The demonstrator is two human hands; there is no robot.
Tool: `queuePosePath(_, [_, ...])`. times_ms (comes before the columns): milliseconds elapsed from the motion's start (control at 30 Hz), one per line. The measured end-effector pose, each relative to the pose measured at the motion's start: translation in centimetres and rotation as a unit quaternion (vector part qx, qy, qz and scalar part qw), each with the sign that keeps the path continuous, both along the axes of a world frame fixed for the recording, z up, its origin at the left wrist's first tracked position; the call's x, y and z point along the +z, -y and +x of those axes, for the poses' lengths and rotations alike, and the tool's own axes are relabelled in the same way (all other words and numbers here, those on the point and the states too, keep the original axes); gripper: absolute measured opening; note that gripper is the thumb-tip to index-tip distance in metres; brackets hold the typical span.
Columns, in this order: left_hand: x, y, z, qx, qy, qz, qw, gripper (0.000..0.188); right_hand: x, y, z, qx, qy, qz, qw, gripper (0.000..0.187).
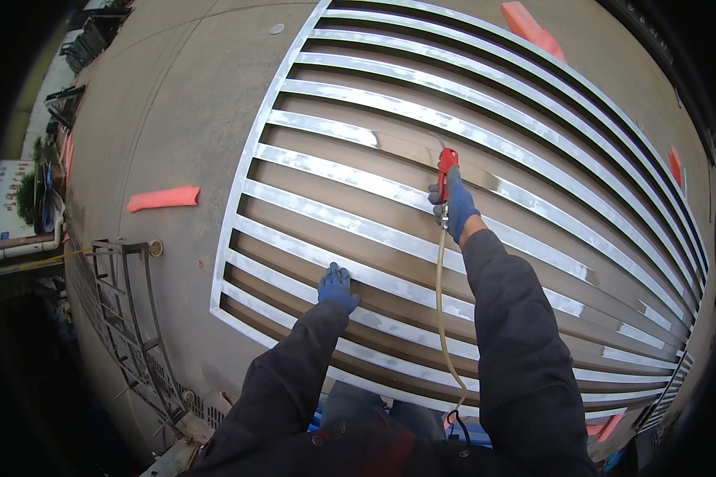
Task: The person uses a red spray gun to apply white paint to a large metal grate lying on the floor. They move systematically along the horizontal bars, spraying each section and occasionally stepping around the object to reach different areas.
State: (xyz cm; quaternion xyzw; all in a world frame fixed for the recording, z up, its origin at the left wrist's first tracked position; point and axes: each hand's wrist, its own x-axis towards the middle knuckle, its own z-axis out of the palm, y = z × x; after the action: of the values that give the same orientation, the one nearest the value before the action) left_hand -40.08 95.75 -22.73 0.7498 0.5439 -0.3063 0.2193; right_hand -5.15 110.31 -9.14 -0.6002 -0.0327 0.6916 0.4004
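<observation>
In front of me lies a large metal slatted panel [350,211], its long bars running from left to right. Most bars are bright silver with cloudy patches, while stretches of some look brownish. My right hand [460,208], in a blue glove, grips a red air blow gun [448,161] over the middle of the panel. A tan hose [440,318] hangs from the gun's metal fitting and runs back toward my body. My left hand [338,289], also gloved in blue, lies on a nearer bar with its fingers outstretched and holds nothing.
Salmon-pink foam pieces lie on the concrete floor, one to the left [163,199] and another beyond the panel [531,30]. A dark metal frame rack [139,318] stands at the lower left. Near the panel's far left corner is a small white disc [277,29].
</observation>
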Motion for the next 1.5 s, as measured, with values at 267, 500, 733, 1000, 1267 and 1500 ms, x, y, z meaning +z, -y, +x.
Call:
queuePosePath(267, [1.0, -1.0, -0.6, 0.023, 0.009, -0.044, 0.999, 0.093, 0.0, -8.9, -10.0, 0.095, 0.017, 0.035, 0.995, 0.075])
queuePosePath(500, [0.6, -0.8, -1.7, 0.042, 0.070, 0.009, 0.997, 0.090, 2.4, -15.0, -15.7, 0.113, -0.001, 0.076, 0.991, 0.071])
queuePosePath(733, [0.3, -0.3, -2.0, 0.057, 0.073, 0.016, 0.996, 0.091, 0.7, -12.5, -19.4, 0.148, 0.076, 0.043, 0.985, 0.079])
queuePosePath(1000, [1.0, -0.7, -1.8, 0.057, 0.032, -0.036, 0.997, 0.093, -1.5, -9.1, -22.9, 0.088, -0.007, 0.046, 0.995, 0.078])
queuePosePath(1267, [1.3, -1.0, -1.9, 0.059, 0.032, -0.044, 0.997, 0.091, -2.3, -8.8, -23.0, 0.140, -0.061, 0.033, 0.988, 0.080])
queuePosePath(1500, [0.6, -0.6, -2.2, 0.053, 0.033, -0.034, 0.997, 0.091, -2.4, -8.0, -25.5, 0.260, -0.086, 0.049, 0.960, 0.076])
